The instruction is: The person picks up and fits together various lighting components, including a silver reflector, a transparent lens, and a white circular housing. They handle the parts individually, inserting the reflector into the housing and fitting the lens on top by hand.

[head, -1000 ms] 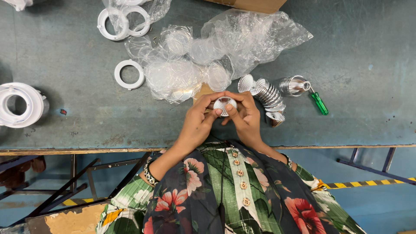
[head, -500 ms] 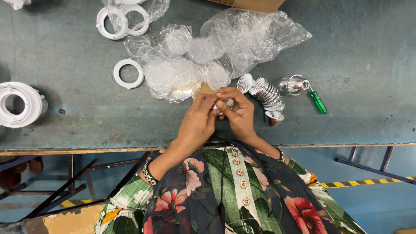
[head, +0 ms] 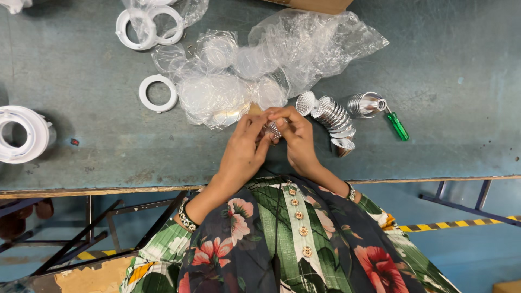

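Item one: your left hand (head: 245,147) and right hand (head: 296,137) are meeting over the near edge of the table (head: 461,65), fingers closed together on a small ribbed silver reflector (head: 273,129), which is sitting pinched between both sets of fingertips.

Item two: a stack of silver reflectors (head: 332,116) is lying on its side just beside your right hand, at 2 o'clock from it.

Item three: a single silver reflector (head: 366,104) is lying at 3 o'clock of the stack, touching a green-handled screwdriver (head: 396,125).

Item four: crumpled clear plastic bags (head: 260,65) are spreading at 12 o'clock from your hands.

Item five: a white plastic ring (head: 158,93) is lying at 10 o'clock, with two more white rings (head: 147,21) farther off.

Item six: a white round housing (head: 21,134) is sitting at 9 o'clock, well apart.
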